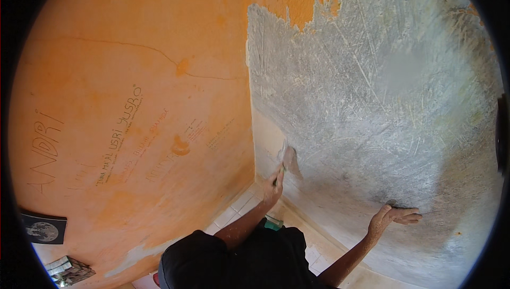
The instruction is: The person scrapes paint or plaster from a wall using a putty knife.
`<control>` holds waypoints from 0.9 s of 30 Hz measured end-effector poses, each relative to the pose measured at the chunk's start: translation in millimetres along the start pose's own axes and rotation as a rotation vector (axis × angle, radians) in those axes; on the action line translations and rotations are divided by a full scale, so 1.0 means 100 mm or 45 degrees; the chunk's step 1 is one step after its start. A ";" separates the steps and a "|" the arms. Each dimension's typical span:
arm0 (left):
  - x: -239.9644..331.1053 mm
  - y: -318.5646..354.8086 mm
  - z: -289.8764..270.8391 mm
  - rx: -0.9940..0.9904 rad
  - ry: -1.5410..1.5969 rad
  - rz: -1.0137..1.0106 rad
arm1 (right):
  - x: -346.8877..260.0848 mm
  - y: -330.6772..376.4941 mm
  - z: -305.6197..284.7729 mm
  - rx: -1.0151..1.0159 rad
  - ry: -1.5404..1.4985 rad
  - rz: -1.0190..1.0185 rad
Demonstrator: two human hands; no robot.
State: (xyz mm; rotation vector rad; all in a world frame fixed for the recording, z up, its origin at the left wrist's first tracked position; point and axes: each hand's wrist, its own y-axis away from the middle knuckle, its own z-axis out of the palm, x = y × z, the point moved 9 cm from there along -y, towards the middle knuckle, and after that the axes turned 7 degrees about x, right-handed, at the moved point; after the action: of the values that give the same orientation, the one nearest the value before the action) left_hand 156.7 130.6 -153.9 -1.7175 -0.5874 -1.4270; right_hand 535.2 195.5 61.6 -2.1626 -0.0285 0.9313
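A person, seen from above by a head-worn camera, crouches in the corner of a room where two walls meet. The left wall [133, 103] is orange, with scratched writing, a thin crack and a few darker patches. The right wall [382, 103] has been scraped down to a grey, streaked surface; orange paint remains only along its top edge.

The left hand [274, 182] is raised against the grey wall close to the corner. Its grip is closed around the handle of a scraper [288, 157], whose flat blade rises above the fist and lies against the wall, just right of the corner line. The right hand [394, 216] is well to the right of the scraper and lower down. Its grip is wide open and holds nothing: the palm is pressed flat to the grey wall, fingers spread and pointing right, as if bracing the body.

Judging from this, the step in hand is scraping the strip of wall next to the corner, low down, where a paler band runs below and left of the blade. The next move would seem to call for firm pressure on the blade and steady support from the flat hand.

Below the scraper lies a pale tiled floor [234, 215]. Far to its lower left, a dark picture of a moon [43, 229] hangs on the orange wall.
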 end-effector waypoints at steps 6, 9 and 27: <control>0.26 -0.17 -0.05 0.174 0.023 -0.103 | 0.01 -0.03 -0.04 0.065 0.124 -0.061; 0.24 -0.20 -0.07 0.150 0.004 -0.138 | 0.12 -0.03 -0.01 0.013 0.067 -0.005; 0.28 0.15 0.14 0.078 0.261 -0.387 | 0.42 0.09 0.02 -0.107 0.045 0.101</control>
State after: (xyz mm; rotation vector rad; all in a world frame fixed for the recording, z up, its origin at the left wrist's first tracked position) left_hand 183.7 129.9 -132.2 -1.4552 -0.7942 -1.7531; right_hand 562.2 202.9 29.2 -2.2716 0.0364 0.9513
